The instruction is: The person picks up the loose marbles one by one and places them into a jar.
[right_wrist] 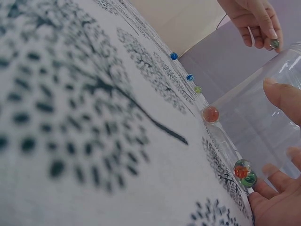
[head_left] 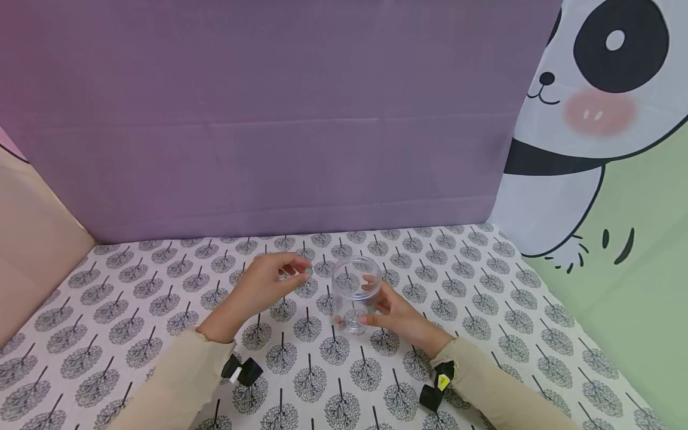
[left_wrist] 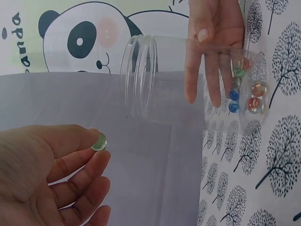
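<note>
My left hand point(head_left: 269, 279) pinches a small green glass marble point(left_wrist: 99, 141) between thumb and forefinger, held up to the left of the jar's mouth and apart from it. A clear jar point(head_left: 356, 297) with a ridged rim and no lid stands upright on the cloth. Round its right side my right hand point(head_left: 398, 312) holds it, thumb in front and fingers behind. Near the jar's base show several marbles, among them a red marble point(right_wrist: 211, 114), an orange one point(right_wrist: 242, 168) and a blue one point(left_wrist: 234, 107). Which of them lie inside the glass I cannot tell.
The table bears a white cloth point(head_left: 193, 358) printed with dark trees. A purple curtain point(head_left: 269, 149) hangs along the back. To the right rises a green wall covering with a panda point(head_left: 596, 71); a beige one point(head_left: 37, 239) is at the left.
</note>
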`<state>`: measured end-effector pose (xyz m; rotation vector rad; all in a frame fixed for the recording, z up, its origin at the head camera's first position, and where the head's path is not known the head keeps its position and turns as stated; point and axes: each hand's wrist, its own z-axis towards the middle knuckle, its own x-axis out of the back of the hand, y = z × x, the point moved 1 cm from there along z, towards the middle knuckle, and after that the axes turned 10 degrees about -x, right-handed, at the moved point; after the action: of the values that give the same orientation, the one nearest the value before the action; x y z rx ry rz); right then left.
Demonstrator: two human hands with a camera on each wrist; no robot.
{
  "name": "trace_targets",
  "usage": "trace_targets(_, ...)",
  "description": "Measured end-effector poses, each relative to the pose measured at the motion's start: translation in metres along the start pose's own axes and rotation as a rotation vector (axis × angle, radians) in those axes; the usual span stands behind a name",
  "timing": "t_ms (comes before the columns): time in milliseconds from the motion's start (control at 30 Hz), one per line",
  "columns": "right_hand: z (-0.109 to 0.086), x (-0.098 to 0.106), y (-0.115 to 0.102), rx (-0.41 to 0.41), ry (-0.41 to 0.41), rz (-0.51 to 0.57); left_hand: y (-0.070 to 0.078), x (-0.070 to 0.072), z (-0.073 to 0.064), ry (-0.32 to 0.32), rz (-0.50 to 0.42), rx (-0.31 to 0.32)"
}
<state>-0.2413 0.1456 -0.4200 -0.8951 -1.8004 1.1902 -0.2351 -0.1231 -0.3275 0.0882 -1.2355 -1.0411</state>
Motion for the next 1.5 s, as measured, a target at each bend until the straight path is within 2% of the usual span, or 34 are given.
trace_targets(133,0.000,0.000,0.000,0.001,-0.006,0.003,0.002,-0.003,0.003,0.002,0.003,-0.022)
trace_targets(400,0.001,0.001,0.001,0.020,-0.022,0.010,0.007,-0.006,0.008,0.002,0.012,-0.019)
trace_targets(733,0.001,0.001,0.001,0.028,-0.037,0.016,0.014,-0.012,0.013,0.002,-0.004,-0.049)
trace_targets(1000,0.001,0.001,0.001,0.032,-0.039,0.022,0.018,-0.014,0.018,0.001,-0.021,-0.036)
trace_targets(1233,0.001,0.002,0.001,0.032,-0.043,0.033,0.021,-0.018,0.023,-0.002,-0.027,-0.057)
trace_targets(1500,0.001,0.002,0.001,0.037,-0.041,0.005,0.020,-0.020,0.024,-0.008,-0.052,-0.040)
